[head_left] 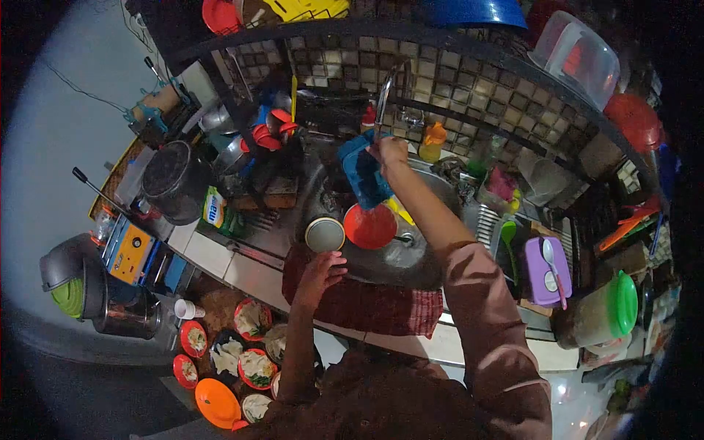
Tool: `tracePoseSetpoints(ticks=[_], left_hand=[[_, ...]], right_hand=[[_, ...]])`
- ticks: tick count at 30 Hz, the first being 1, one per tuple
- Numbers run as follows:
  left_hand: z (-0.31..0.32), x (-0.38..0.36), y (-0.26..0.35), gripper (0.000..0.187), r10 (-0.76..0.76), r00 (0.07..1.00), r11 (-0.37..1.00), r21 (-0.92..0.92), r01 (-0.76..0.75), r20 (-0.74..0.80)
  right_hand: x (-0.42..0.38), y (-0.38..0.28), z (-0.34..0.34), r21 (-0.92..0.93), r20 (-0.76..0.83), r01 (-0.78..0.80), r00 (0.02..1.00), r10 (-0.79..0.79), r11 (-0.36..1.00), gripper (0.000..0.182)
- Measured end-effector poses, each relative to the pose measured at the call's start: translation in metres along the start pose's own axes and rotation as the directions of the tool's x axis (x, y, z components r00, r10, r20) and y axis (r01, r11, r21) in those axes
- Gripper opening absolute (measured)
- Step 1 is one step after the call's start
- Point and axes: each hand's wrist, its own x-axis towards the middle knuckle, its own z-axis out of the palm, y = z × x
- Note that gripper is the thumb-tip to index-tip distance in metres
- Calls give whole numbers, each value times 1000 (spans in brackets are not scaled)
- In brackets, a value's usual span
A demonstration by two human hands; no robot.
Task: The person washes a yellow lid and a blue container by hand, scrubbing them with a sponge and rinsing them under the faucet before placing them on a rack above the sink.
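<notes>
At the faucet (384,95) my right hand (390,152) is closed on a blue container (364,172), which hangs tilted over the sink (422,260). Under it a red bowl (370,226) stands in the basin, with yellow and dark utensils beside it. A round, light-rimmed bowl (325,235) sits left of the red one. Just below that bowl, my left hand (320,279) is open, its fingers spread near the sink's front edge, over a dark red cloth (374,304).
On the left are a dark pot (176,180), a green pouch (220,209) and a yellow-blue box (132,249). Food bowls (253,319) lie below left. To the right are a purple container (548,271) and a green-lidded tub (598,319). A dark shelf (455,42) spans above.
</notes>
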Motion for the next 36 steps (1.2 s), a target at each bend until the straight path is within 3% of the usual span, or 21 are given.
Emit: tracePoseSetpoints(ticks=[1,3,4,6,7,11,13,19,24,26,28,29,30,32,33,35,36], left_hand=[[3,0,1,37,-3,1000,1000,17,4,-5],[8,-1,3,38,-10,1000,999,35,10,-8],[10,-1,5,39,-13,1000,1000,26,13,8],[10,-1,5,39,-17,1000,1000,20,16,24],[10,0,4,40,-11,1000,1000,22,10,21],[12,-5,7,42,-21,1000,998,51,20,10],[13,-8,9,41,-17,1000,999,44,16,7],[11,-14,6,40,-1,1000,998,68,3,-29],[11,-1,12,38,-25,997,998,61,29,-74],[6,14,18,36,129,991,985,118,-124,-37],[-4,51,27,37,395,918,802,469,-370,49],[-6,79,29,38,501,864,736,506,-449,38],[-2,104,36,45,601,799,661,541,-520,34],[37,116,80,45,482,874,800,441,-407,-66],[49,140,83,45,480,876,799,438,-412,-52],[74,179,79,43,756,642,557,391,-733,128],[84,185,78,43,753,643,559,382,-736,140]], right_hand=[[6,5,-1,0,-4,-1,1000,1,1000,9],[25,18,-3,-347,-9,56,998,-63,936,14],[21,16,-4,-345,-11,57,998,-65,937,14],[12,12,-7,-697,223,216,972,-80,684,20],[10,12,-8,-784,261,294,955,-140,546,25],[-1,2,-4,-747,341,381,923,-177,545,30],[-11,-18,-6,-761,549,569,821,-157,311,32],[-10,-38,-4,-717,662,678,735,-149,162,29],[-2,-25,-10,-752,508,554,833,-221,358,27],[6,-22,-19,-739,474,529,848,-236,418,26],[18,-23,-33,-767,550,533,833,-60,358,22],[40,-8,-42,-709,623,629,770,-135,318,19],[36,-14,-46,-712,620,629,772,-143,312,19],[21,-24,-62,-721,633,643,763,-131,257,16],[19,-25,-68,-706,647,645,755,-105,294,12],[9,-32,-79,-682,688,670,724,-54,292,9],[3,-37,-84,-650,734,700,679,5,296,7]])
